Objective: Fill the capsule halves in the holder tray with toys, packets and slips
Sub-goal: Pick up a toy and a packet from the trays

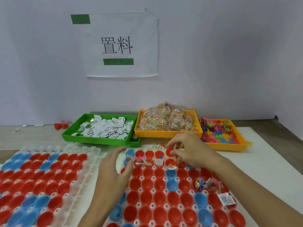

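Holder tray mostly unfilled; left hand open, flat; right hand pinches red capsule half, frame centre. Next: seat it, fetch packets.

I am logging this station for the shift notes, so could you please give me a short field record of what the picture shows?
Left hand: left hand open, fingers spread over the near holder tray
Right hand: right hand pinches a red capsule half at the tray's far row
Filled so far: some far-row and right-edge cups
Second tray: holder tray on the left, cups look unfilled
Slips: green bin
Packets: middle yellow bin
Toys: right yellow bin
Wall: paper sign
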